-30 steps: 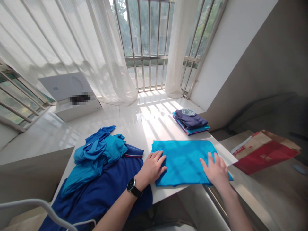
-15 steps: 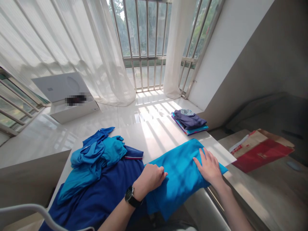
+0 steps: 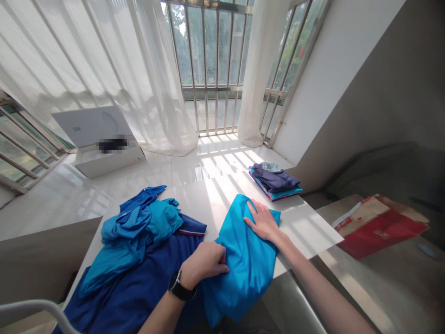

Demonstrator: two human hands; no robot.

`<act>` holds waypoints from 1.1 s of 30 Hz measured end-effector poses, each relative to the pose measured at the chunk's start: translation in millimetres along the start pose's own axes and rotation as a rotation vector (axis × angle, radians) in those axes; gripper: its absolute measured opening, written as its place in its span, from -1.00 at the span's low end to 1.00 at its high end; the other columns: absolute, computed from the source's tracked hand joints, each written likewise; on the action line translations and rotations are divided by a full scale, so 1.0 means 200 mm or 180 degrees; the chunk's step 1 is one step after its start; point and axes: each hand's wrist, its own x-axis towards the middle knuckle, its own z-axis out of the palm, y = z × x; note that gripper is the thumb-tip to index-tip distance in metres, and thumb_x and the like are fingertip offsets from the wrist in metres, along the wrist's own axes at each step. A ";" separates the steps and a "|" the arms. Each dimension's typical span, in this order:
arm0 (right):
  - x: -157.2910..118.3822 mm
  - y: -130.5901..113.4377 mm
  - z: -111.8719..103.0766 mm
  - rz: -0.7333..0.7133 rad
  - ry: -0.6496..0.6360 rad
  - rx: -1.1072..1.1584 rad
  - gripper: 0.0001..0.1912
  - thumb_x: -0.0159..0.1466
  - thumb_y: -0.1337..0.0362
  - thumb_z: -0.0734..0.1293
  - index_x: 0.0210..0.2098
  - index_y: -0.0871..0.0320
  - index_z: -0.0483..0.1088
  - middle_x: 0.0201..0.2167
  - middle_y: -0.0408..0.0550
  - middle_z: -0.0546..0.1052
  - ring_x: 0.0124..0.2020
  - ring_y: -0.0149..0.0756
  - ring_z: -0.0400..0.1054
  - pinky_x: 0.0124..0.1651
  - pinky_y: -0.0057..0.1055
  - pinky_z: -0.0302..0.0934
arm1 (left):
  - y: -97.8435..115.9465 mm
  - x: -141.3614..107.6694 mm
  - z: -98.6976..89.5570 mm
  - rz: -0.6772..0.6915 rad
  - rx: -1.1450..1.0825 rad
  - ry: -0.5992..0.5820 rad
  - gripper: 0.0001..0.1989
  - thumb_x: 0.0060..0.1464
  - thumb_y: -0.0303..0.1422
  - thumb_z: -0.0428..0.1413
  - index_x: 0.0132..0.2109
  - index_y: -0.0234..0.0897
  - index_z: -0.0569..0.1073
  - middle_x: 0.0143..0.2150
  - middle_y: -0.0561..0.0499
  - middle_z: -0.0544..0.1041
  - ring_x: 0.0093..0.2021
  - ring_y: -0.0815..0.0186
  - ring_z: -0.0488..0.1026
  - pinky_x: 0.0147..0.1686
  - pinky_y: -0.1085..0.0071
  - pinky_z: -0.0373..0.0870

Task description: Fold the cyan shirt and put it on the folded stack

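Note:
A bright blue cloth (image 3: 243, 269) lies over the front of the white table, its lower part hanging past the edge. My left hand (image 3: 206, 264), with a black watch on the wrist, is closed on the cloth's left side. Fingers spread, my right hand (image 3: 262, 220) rests flat on the upper part of the cloth. Left of my hands, a crumpled teal and blue garment (image 3: 144, 227) lies on top of a dark blue garment (image 3: 149, 278). Behind my right hand sits a folded stack of clothes (image 3: 276, 178), dark purple on top.
The white table (image 3: 306, 222) adjoins a sunlit sill with an open white box (image 3: 111, 160) at the left. A red and tan paper bag (image 3: 378, 229) stands at the right. A grey curved tube (image 3: 38, 304) crosses the lower left.
My right hand has moved left and slightly up, and the cloth's right side has come in with it, now bunched and wrinkled. My left hand has shifted slightly left and down, still closed.

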 end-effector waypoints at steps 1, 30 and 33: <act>0.08 -0.02 0.00 -0.0119 -0.0112 0.0045 -0.23 0.41 -0.16 0.04 0.45 0.15 0.00 0.43 0.17 0.11 0.40 0.08 0.00 0.38 0.02 -0.07 | 0.00 0.00 0.00 -0.0023 -0.0017 -0.0004 -0.82 0.09 -0.20 0.23 -0.35 -0.21 0.56 -0.43 0.01 0.58 -0.40 0.21 0.51 -0.44 0.40 0.31; -0.57 -0.19 -0.32 -0.0141 0.0969 0.1690 -0.87 0.39 0.27 0.28 -0.12 0.06 0.47 -0.12 -0.01 0.57 -0.06 -0.15 0.48 -0.01 -0.20 0.42 | 0.01 0.21 0.23 0.1552 -0.0536 0.1546 -0.58 0.10 -0.21 0.28 0.07 -0.24 0.46 0.28 -0.28 0.36 0.31 -0.05 0.26 0.27 0.02 0.24; -0.66 -0.24 -0.29 -0.0252 0.0931 0.1523 -0.82 0.39 0.28 0.28 -0.06 0.06 0.48 -0.12 0.00 0.58 -0.08 -0.15 0.47 -0.01 -0.17 0.42 | 0.00 0.21 0.22 0.1632 -0.0689 0.1465 -0.61 0.04 -0.34 0.28 0.04 -0.23 0.47 0.25 -0.24 0.39 0.29 -0.02 0.29 0.26 0.06 0.24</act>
